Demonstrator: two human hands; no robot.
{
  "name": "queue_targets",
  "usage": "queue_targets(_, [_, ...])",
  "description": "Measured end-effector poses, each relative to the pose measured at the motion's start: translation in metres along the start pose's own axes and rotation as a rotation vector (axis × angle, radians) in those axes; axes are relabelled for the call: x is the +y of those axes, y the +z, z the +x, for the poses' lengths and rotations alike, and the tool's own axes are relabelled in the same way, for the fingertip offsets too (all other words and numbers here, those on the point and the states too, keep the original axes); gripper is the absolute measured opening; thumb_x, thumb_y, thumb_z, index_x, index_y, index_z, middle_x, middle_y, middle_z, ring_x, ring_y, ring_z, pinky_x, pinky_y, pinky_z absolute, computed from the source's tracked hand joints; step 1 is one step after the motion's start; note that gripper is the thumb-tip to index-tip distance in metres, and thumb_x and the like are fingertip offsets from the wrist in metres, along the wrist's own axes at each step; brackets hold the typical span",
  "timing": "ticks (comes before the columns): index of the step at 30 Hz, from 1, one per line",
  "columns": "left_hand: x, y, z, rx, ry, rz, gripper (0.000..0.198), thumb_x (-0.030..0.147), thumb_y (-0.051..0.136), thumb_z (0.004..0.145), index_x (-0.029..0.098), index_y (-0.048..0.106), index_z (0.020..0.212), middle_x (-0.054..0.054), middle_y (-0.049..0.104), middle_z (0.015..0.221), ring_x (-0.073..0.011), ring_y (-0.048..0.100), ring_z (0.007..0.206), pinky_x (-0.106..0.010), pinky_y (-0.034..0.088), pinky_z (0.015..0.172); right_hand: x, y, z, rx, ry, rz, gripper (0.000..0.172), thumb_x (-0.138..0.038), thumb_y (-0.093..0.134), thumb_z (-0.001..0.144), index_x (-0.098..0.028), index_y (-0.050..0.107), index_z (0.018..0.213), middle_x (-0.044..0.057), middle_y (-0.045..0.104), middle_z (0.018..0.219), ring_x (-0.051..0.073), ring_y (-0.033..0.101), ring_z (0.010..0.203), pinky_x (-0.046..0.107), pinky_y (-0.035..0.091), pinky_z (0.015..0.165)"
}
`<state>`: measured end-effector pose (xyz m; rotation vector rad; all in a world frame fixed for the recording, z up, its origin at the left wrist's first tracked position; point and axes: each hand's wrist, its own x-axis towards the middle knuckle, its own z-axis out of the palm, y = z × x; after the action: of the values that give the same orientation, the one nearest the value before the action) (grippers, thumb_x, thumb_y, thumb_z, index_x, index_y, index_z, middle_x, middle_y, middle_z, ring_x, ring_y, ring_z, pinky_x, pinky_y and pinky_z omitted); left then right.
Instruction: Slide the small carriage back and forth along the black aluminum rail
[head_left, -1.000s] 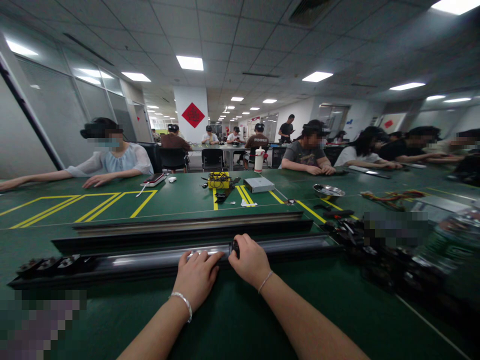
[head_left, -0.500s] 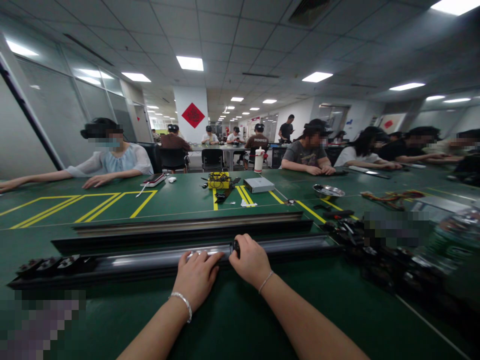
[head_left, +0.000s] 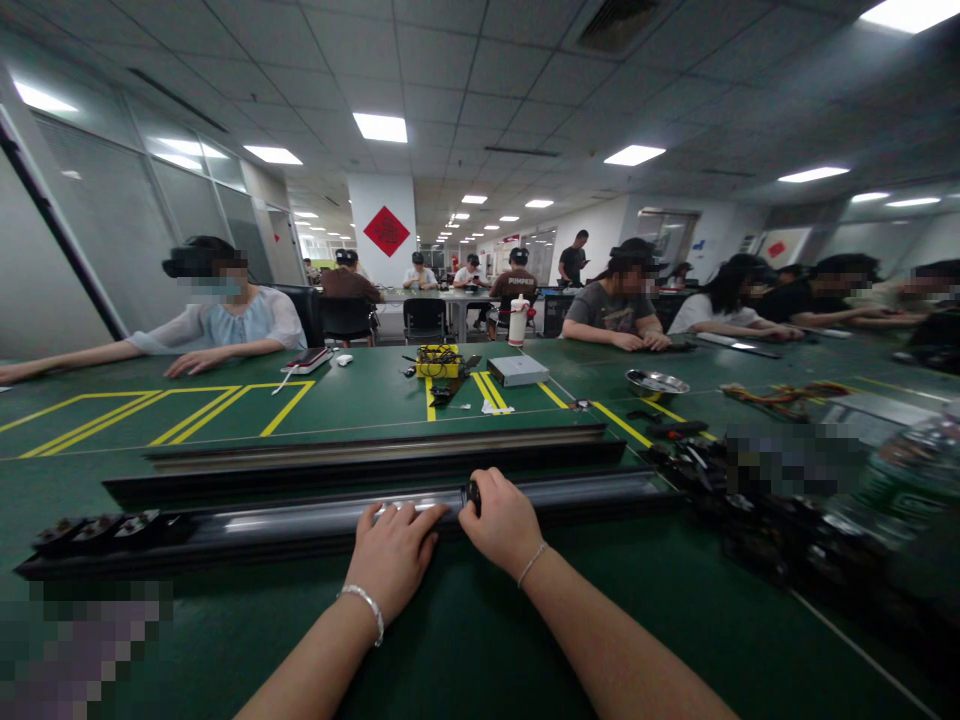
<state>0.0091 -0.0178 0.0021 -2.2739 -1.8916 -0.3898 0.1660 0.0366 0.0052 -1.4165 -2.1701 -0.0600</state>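
A long black channel [head_left: 285, 525] lies across the green table, with a shiny strip along its inside. Several small black parts [head_left: 139, 526] sit in its left end. My left hand [head_left: 394, 550] rests on the middle of the channel, fingers spread over the strip. Just right of it, my right hand [head_left: 499, 520] has its thumb and fingers closed around a small black part [head_left: 473, 493] at the channel. Behind lies a second long black rail [head_left: 375, 458].
Dark parts [head_left: 750, 510] pile up at the right beside a plastic bottle [head_left: 907, 480]. Farther back are a metal dish [head_left: 656, 382], a grey box [head_left: 517, 370], a yellow item with cables [head_left: 439, 362] and a white bottle [head_left: 518, 320]. Other people sit around the tables.
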Motion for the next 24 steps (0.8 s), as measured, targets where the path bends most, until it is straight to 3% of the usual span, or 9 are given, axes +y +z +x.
queue_targets(16, [-0.001, 0.001, 0.000, 0.009, 0.007, -0.003, 0.034, 0.029, 0.036, 0.084, 0.038, 0.046, 0.115, 0.000, 0.059, 0.096, -0.0167, 0.052, 0.090, -0.039, 0.025, 0.090, 0.021, -0.023, 0.005, -0.236, -0.118, 0.185, 0.027, -0.026, 0.046, 0.080, -0.020, 0.049, 0.107, 0.004, 0.052, 0.102, 0.014, 0.052, 0.091, 0.024, 0.037, 0.078])
queue_targets(24, [-0.001, 0.002, 0.000, 0.025, 0.015, 0.005, 0.034, 0.029, 0.035, 0.084, 0.037, 0.046, 0.115, 0.000, 0.059, 0.094, -0.0171, 0.052, 0.088, -0.039, 0.025, 0.089, 0.022, -0.016, -0.004, -0.154, -0.142, 0.056, 0.031, -0.031, 0.036, 0.086, -0.021, 0.044, 0.115, 0.004, 0.052, 0.107, 0.016, 0.053, 0.091, 0.025, 0.036, 0.076])
